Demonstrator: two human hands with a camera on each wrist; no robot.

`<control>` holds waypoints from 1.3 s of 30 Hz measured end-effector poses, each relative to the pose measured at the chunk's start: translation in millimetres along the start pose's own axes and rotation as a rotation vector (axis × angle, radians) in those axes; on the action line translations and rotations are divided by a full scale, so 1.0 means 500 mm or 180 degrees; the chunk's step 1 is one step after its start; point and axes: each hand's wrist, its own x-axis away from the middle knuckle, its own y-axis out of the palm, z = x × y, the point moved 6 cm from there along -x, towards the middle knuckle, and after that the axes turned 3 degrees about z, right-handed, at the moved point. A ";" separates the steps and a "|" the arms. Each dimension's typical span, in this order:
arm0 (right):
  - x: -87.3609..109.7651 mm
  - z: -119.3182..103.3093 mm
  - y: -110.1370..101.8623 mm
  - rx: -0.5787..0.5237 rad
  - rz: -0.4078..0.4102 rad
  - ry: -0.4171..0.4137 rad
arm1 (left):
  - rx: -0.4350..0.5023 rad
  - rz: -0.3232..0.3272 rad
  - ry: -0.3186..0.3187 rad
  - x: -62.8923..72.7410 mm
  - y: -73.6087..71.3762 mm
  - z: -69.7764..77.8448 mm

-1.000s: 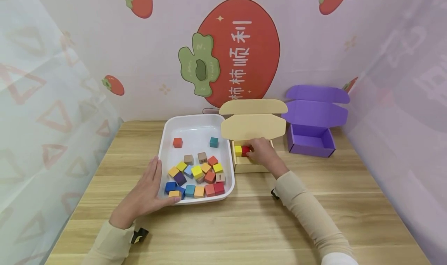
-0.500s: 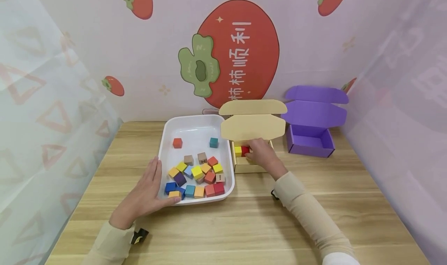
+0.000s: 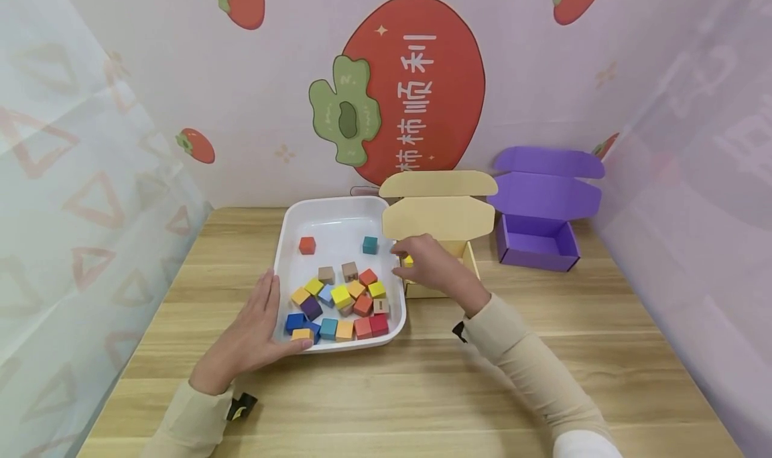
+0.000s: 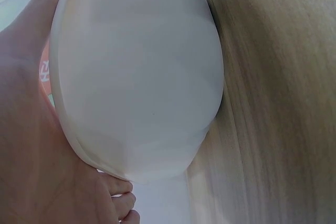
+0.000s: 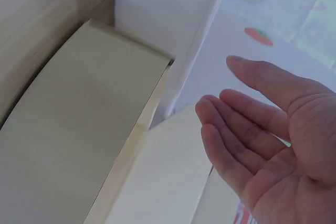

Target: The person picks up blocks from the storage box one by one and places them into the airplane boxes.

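A white tray [image 3: 332, 229] holds many coloured wooden cubes [image 3: 340, 297], most of them toward its near end. My left hand [image 3: 250, 330] rests against the tray's near left corner, straight fingers along the side and thumb over the near rim. In the left wrist view, the tray's outer wall [image 4: 142, 77] fills the middle. Over the rim between the tray and a tan box [image 3: 438, 218] is my right hand [image 3: 433, 267], thumb and fingers apart. The right wrist view shows nothing held in that hand [image 5: 257, 145]. A yellow cube [image 3: 408, 261] peeks out behind the right fingers; the hand hides much of the box's inside.
A purple box [image 3: 539, 260] with its lid raised stands right of the tan one. Both boxes sit near the back of the wooden table [image 3: 386, 404], in front of a printed cloth backdrop [image 3: 271, 76]. Cloth walls also flank the table.
My right hand has moved left, out of the tan box where its fingers were at a red cube, to above the tray's right rim. My left hand stays put.
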 end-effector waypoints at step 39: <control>-0.039 -0.084 0.090 -0.0419 -0.0649 -0.0294 | -0.0022 -0.0005 0.0001 -0.001 -0.001 -0.002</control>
